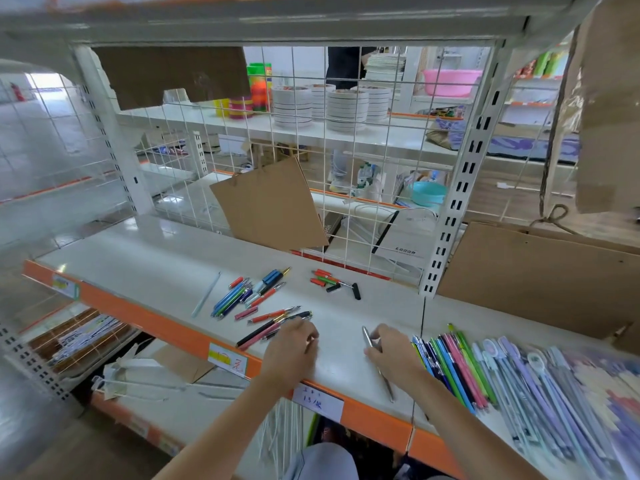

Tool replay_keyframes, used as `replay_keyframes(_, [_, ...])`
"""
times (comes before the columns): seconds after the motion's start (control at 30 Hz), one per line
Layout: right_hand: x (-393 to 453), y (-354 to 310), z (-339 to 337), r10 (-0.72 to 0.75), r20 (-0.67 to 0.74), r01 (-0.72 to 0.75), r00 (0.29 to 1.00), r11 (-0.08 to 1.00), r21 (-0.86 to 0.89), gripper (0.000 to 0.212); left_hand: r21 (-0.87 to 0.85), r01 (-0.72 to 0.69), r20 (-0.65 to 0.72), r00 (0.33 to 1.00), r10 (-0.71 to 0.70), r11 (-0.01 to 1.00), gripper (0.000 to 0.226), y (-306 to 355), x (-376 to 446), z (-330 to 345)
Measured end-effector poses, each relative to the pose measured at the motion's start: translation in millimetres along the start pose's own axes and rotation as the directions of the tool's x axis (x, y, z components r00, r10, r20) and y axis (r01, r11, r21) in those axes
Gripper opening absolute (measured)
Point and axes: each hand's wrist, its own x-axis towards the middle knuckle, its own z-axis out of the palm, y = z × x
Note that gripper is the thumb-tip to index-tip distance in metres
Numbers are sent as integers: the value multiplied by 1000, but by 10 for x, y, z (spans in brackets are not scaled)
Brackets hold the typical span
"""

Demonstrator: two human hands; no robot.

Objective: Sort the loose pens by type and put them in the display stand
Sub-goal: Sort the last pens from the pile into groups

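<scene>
Pens (242, 296) lie scattered across the white shelf (145, 271), some already lined up at right. Risk: the silver pen (367, 337) pinched in the right hand (393, 351) could slip and roll off the edge. The left hand (294, 344) curls over a dark pen (277, 327), both forearms reaching in low.

A shop, seemingly a general-goods or stationery store: white metal shelving (214, 271) with orange edge strips (166, 327), handwritten price tags (317, 403), rows of pens (460, 368) laid out for sale, stacked plates (346, 109), plastic basins (450, 81) beyond wire mesh (346, 188).
</scene>
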Motion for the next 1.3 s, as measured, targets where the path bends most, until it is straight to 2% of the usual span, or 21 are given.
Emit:
replay_keyframes(0.07, [-2, 47, -10, -18, -27, 15, 999, 995, -94, 29, 39, 18, -41, 999, -16, 999, 18, -106, 72, -57])
replay_keyframes(0.17, [-7, 91, -52, 45, -5, -45, 999, 992, -121, 28, 94, 87, -103, 992, -77, 992, 18, -217, 169, -106])
replay_keyframes(0.27, [17, 75, -55, -1, 100, 40, 995, 920, -390, 23, 106, 125, -108, 988, -113, 987, 19, -250, 174, -57])
replay_keyframes(0.4, [303, -54, 35, -47, -65, 40, 997, 993, -112, 25, 73, 136, -126, 984, -126, 988, 20, -284, 159, -8])
replay_keyframes(0.53, [658, -188, 60, -44, -98, 33, 994, 993, -113, 23, 74, 107, -125, 987, -97, 992, 21, -297, 164, 16])
replay_keyframes(0.67, [1036, -302, 25, 29, -147, -47, 989, 992, -118, 35, 58, 58, -122, 991, -51, 997, 20, -313, 157, 39])
replay_keyframes(0.77, [1186, -338, 24, 105, -135, -115, 985, 990, -76, 45, 34, 32, -123, 992, -28, 999, 19, -318, 153, 43])
replay_keyframes(0.87, [1196, -314, 44, 128, -125, -141, 984, 984, -105, 35, 21, 33, -128, 991, -30, 999, 21, -319, 157, 49])
replay_keyframes(1.03, [952, -252, 26, 115, -40, -115, 993, 993, -4, 19, 0, 37, -107, 994, -37, 999, 16, -316, 144, 49])
replay_keyframes(1.1, [765, -253, 50, 100, -6, -99, 995, 991, 88, 12, -30, 10, -82, 997, -13, 999, 14, -306, 126, 22])
replay_keyframes(1.17, [533, -284, 100, 68, 16, -70, 998, 979, 190, 15, -43, -6, -78, 997, 3, 999, 14, -291, 110, -4])
replay_keyframes(1.23, [329, -300, 189, 11, -1, -11, 1000, 987, 163, 17, -87, 23, -147, 989, -35, 996, 13, -295, 102, -8])
replay_keyframes(1.3, [176, -273, 285, -32, -54, 39, 998, 991, 127, 18, -173, 99, -245, 959, -140, 980, 12, -301, 98, -19])
